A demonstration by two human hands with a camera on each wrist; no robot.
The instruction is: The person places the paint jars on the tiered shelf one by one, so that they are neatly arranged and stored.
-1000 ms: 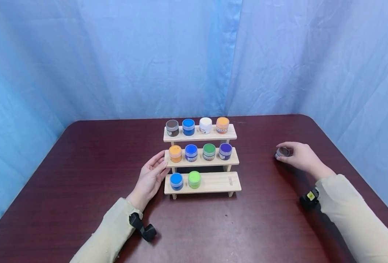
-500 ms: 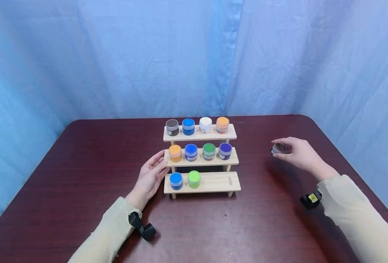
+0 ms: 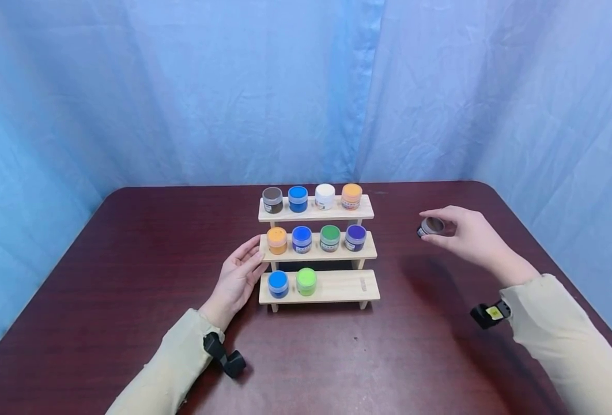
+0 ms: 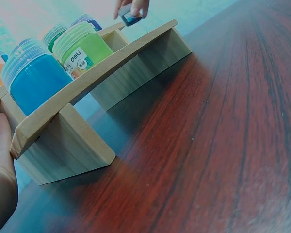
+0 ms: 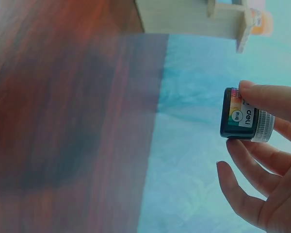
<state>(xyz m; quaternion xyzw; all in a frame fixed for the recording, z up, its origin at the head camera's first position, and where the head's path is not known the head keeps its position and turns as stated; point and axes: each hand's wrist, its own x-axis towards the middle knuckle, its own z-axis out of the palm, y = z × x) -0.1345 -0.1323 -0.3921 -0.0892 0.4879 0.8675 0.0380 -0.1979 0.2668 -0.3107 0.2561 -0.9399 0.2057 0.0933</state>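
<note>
A three-tier wooden display rack [image 3: 337, 295] stands mid-table with paint jars on its steps. At its left end my left hand [image 3: 234, 283] grips the middle step, thumb at the front edge. Off to the right, my right hand [image 3: 467, 233] pinches a dark brown paint jar [image 3: 433, 226] by its sides, above the table; in the right wrist view the jar [image 5: 240, 115] shows a "deli" label and a clear ribbed lid. The bottom step holds a blue jar [image 3: 278, 285] and a light green jar [image 3: 306, 282] on its left half.
A row of jars including a purple jar [image 3: 355, 238] fills the middle step. On the top step stand several more, among them a white jar [image 3: 324, 197]. Blue curtains [image 3: 233, 92] hang behind the dark red wooden table [image 3: 104, 276].
The right hand has raised the dark brown jar from low over the table and moved it a little left and away. The left hand stays on the rack.
</note>
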